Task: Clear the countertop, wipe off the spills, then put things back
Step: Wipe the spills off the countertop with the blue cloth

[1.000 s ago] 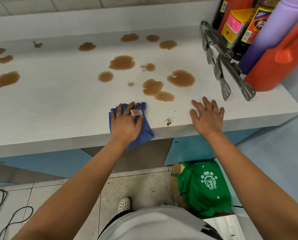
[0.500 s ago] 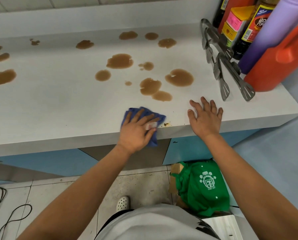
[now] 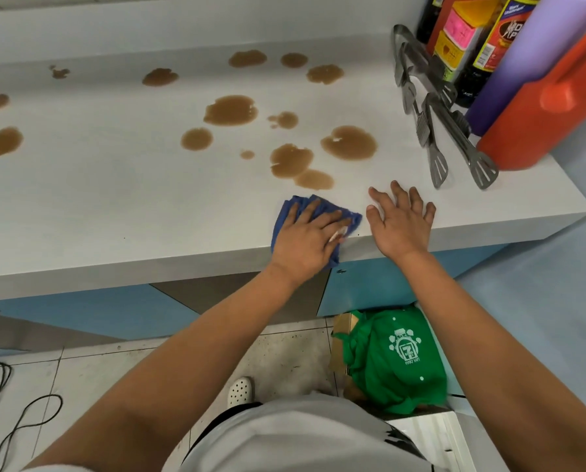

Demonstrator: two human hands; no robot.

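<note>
- The left hand [image 3: 306,238] lies on a blue cloth [image 3: 320,207] at the front edge of the white surface [image 3: 114,199], fingers spread and pressing it flat; part of the cloth hangs over the edge below the palm.
- A small white tag [image 3: 440,235] on the cloth shows between the fingers of that hand.
- The right hand [image 3: 400,219] rests palm down on the bare surface just beside the cloth, fingers straight and splayed, holding nothing.
- Brown spills [image 3: 291,161] dot the surface beyond both hands; the nearest puddle lies just past the cloth, and others run toward the back wall and off to the left.
- Two pairs of metal tongs [image 3: 434,131] lie at the right end of the surface, tips pointing toward the front edge.
- Behind the tongs stand an orange jug [image 3: 543,120], a purple bottle [image 3: 523,59], a dark sauce bottle [image 3: 489,49] and a box with pink and yellow labels [image 3: 454,39], packed close together.
- On the floor below, a green bag [image 3: 393,359] sits beside a cardboard box [image 3: 340,338], and black cables [image 3: 9,413] loop at the left.
</note>
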